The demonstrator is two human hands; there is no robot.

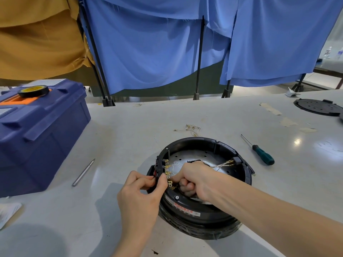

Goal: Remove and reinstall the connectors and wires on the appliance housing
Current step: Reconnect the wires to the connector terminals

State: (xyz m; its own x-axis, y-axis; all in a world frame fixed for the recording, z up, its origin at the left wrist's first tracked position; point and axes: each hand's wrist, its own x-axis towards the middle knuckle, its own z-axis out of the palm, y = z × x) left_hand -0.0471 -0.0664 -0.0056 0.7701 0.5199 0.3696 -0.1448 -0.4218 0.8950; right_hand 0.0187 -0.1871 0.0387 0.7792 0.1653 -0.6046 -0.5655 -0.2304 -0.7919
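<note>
Pinching one housing's (213, 217) connectors (166, 173): left hand (140, 193) and right hand (191, 176).

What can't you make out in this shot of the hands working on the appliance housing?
Head view only:
- What, if anything, the right hand pinches: its curled fingers hide it.
- Lower part of the connector block: the left hand grips over it.
- Text on the label of the housing: too small.
- The blue toolbox: cut off by the left edge.
</note>
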